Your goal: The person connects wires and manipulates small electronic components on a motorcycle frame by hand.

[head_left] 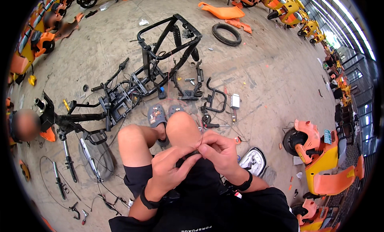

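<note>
just above the black shorts (138,178), close work: the left hand (170,165) curls inward, thumb and fingers closed on a small dark piece (191,154) near the right knee (182,126). tight up against it sits the right hand (220,153), thumb pinched to forefinger; whether anything is caught there, i cannot tell. out beyond the grey clogs (156,115), a black metal frame (147,62) stands on the concrete floor (264,92), a white box (235,101) to its right, a black tire (229,41) lying farther off.

Head-worn fisheye cam, L of pair, looks dn & fwd, close over both hands (170,160) (220,152).
</note>
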`<state>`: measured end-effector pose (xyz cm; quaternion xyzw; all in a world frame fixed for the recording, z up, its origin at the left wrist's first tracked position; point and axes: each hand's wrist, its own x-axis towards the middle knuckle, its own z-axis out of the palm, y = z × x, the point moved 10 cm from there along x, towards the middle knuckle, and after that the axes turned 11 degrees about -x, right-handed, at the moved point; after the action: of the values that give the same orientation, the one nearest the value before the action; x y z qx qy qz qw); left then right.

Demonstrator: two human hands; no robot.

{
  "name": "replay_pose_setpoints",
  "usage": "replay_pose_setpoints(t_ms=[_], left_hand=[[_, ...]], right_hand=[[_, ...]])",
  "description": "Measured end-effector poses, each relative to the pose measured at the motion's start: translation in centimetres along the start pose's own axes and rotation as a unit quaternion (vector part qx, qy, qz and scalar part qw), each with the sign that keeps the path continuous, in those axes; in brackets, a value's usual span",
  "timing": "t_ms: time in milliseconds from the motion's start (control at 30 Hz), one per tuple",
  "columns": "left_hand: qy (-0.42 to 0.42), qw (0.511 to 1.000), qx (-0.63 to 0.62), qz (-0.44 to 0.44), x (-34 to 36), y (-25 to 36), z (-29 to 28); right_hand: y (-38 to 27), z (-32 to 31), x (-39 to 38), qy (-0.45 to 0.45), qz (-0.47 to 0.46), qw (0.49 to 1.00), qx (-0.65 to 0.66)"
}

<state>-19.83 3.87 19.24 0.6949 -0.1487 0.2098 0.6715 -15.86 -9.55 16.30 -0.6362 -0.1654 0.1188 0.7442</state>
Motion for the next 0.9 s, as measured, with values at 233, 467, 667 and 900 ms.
replay_pose_setpoints(t_ms=[233,467,667,900], left_hand=[[-0.032,0.994,-0.027,-0.102,-0.9,-1.4,0.6],[-0.171,0.963,0.022,-0.206,-5.1,-0.1,-4.4],[0.004,0.898,-0.066,-0.436,-15.3,0.0,-16.4],[0.181,0.797,-0.397,-0.417,-28.1,2.2,-26.5]], right_hand=[[2.0,-0.3,0.0,0.053,0.049,0.996,0.051],[4.2,-1.0,1.0,0.071,0.122,0.964,0.224],[6.0,0.4,3.0,0.038,0.163,0.947,0.274],[7.0,0.1,5.7,0.046,0.197,0.932,0.300]])
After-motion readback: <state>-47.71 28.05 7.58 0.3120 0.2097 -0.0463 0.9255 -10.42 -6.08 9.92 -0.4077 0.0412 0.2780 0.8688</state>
